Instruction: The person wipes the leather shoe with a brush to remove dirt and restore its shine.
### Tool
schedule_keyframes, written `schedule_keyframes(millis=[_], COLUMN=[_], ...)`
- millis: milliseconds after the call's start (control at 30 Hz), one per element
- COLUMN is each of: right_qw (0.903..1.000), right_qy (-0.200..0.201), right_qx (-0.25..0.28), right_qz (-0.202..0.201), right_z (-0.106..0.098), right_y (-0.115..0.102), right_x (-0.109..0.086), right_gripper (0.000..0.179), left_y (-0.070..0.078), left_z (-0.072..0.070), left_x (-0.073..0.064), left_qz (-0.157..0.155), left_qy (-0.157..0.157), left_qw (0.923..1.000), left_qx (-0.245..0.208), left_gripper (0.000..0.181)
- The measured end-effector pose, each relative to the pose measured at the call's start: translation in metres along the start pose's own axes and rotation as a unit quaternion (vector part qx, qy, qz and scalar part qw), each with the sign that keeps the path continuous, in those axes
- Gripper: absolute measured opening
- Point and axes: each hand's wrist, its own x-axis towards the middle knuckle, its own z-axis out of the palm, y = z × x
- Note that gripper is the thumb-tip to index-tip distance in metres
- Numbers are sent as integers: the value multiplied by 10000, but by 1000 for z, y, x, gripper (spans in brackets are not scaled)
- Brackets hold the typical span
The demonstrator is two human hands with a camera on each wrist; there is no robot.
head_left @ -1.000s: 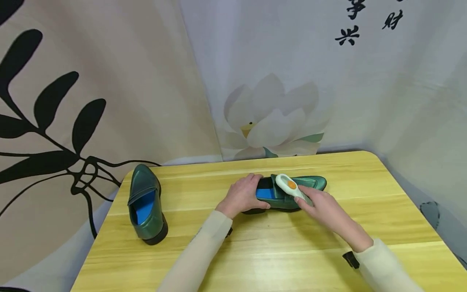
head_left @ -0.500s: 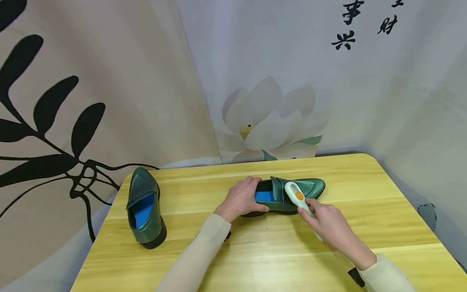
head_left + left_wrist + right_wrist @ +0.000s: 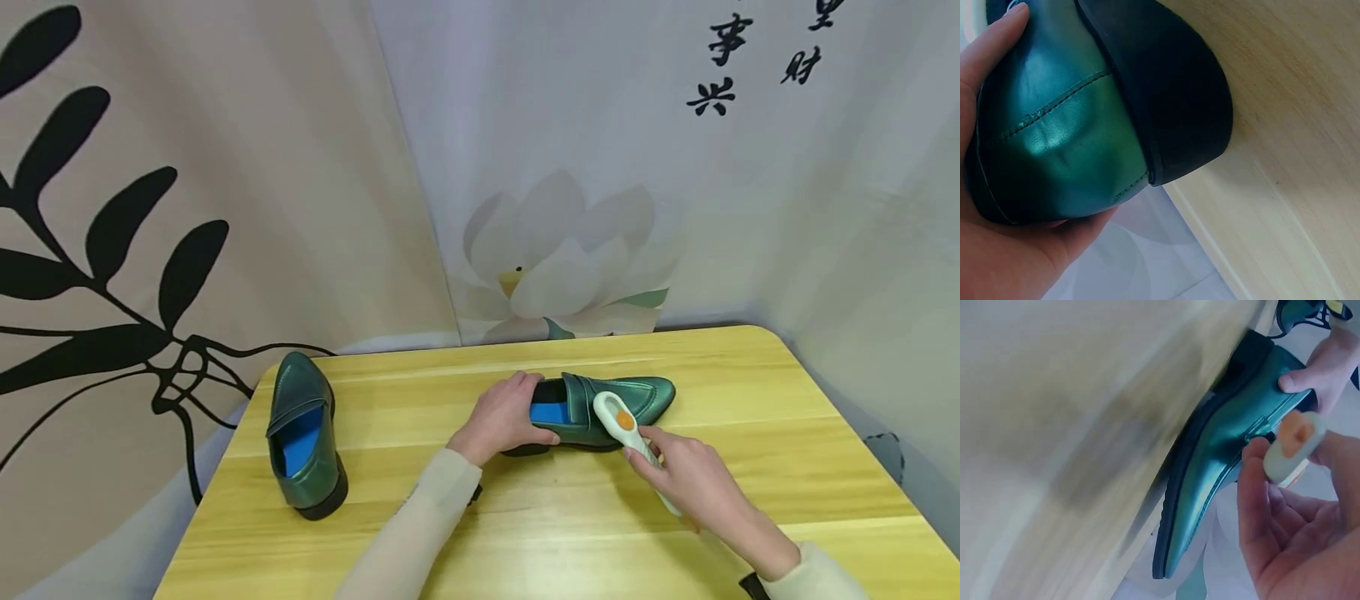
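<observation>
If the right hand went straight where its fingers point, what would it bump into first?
Probably the green shoe held by the left hand, past the white tool the right hand grips; the gap is unclear.

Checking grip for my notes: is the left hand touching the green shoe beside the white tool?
Touching. The left wrist view shows the left hand gripping the green shoe around its heel end.

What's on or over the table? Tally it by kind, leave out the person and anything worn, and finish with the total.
Green shoes with blue insoles: 2
White tool with an orange patch: 1
Total: 3
</observation>
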Motion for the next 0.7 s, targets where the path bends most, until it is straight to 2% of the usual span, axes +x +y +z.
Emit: schedule_keyframes(millis=[100, 167, 267, 467, 600, 700], right_qw=[9998, 9997, 9995, 9993, 9991, 9960], right_qy=[142, 236, 309, 295, -103, -645], right_qx=[-45, -16, 50, 203, 400, 609], right_qz=[-92, -92, -29, -46, 21, 50], right_z=[2, 3, 3, 0, -7, -16], right_y=[0, 0, 0, -3, -4, -2], right_x=[-10, -6, 10, 45, 65, 78], right_gripper=[30, 36, 48, 45, 38, 35], left_y=[1, 2, 3, 3, 2, 1], left_z=[2, 3, 3, 4, 4, 4], left_x=[-1, -2, 0, 2, 2, 1], left_qz=[-26, -25, 10, 5, 23, -1], left_qy=[47, 59, 34, 53, 62, 50], left_qw=[10000, 10000, 10000, 9999, 9999, 9998], left_qx=[-25, -34, -87, -130, -145, -169], left_gripper=[99, 99, 98, 98, 98, 98])
